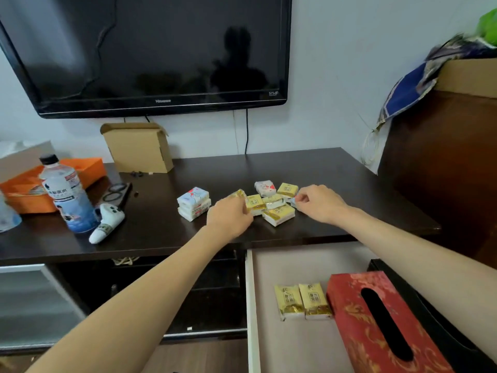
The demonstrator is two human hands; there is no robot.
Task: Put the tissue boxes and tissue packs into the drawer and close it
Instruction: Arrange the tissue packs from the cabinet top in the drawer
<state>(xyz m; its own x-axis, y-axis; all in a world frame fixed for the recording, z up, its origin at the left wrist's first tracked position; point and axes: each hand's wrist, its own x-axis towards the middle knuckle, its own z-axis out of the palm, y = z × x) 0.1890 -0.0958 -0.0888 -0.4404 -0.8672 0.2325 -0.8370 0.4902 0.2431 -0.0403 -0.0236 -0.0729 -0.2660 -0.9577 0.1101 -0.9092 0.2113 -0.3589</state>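
Two hands reach over the dark tabletop into a cluster of small tissue packs. My left hand is curled, its fingers closed around a gold pack at the cluster's left edge. My right hand pinches a small white pack at the cluster's right edge between thumb and fingertips, the other fingers folded. Between the hands lie more gold packs and a white pack with red print; a stack of white packs sits just left of the cluster, apart from it.

Below the table's front edge, the drawer stands pulled open on the right. Inside, a red tissue box lies along its right side, and two gold packs lie side by side just left of the box; the drawer floor left of them is bare.

Well to the left stand a water bottle, a white controller, an orange tray and a cardboard box.
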